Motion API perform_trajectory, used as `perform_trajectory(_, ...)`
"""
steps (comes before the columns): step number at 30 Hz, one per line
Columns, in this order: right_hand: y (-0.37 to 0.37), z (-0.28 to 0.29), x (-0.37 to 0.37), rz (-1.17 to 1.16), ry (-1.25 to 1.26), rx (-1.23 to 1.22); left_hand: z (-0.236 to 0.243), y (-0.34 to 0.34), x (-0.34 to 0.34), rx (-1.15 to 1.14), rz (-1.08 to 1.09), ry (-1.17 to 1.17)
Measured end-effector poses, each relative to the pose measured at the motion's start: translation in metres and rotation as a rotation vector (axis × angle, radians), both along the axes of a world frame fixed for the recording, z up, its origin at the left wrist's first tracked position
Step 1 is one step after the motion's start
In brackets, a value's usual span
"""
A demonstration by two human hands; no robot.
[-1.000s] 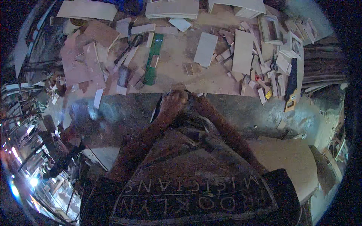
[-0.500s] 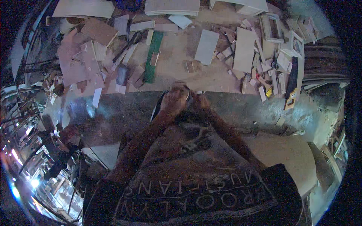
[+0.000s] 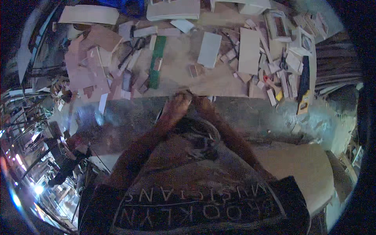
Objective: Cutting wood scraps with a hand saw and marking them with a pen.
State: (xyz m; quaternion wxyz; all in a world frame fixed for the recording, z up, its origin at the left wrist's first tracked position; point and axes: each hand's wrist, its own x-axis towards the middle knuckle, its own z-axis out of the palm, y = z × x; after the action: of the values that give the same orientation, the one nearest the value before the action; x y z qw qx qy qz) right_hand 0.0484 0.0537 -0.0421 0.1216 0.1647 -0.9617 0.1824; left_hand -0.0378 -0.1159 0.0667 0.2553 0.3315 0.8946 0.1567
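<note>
My left hand (image 3: 178,105) and my right hand (image 3: 204,106) are close together at the near edge of the worktable (image 3: 176,80). The fingers of both are bent inward around something small between them. What it is stays hidden by the hands and the dim, grainy light. Just beyond them on the table lies a small wooden block (image 3: 195,71). Farther off are a white rectangular board (image 3: 209,49) and a long green strip (image 3: 156,64) with a small wooden piece on it.
Wood offcuts (image 3: 94,62) cover the table's left side. A pale panel (image 3: 249,51), more scraps and a handsaw (image 3: 303,86) with a yellow handle lie on the right. White box-like pieces (image 3: 172,12) stand along the back. A large tan board (image 3: 297,172) is beside me at lower right.
The whole view has shifted slightly. My hands stay together at the table edge, with the left turned a little over; the pale edge seen between them before is now mostly hidden.
</note>
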Motion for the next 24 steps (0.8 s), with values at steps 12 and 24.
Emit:
perform_trajectory(12,-0.045,-0.004,0.003,-0.363,-0.201,-0.541,-0.005,0.002,-0.025,0.092,0.081,-0.107)
perform_trajectory(24,-0.003,-0.044,-0.001,0.08,-0.351,-0.153,0.016,0.006,0.017,0.019,-0.161,0.352)
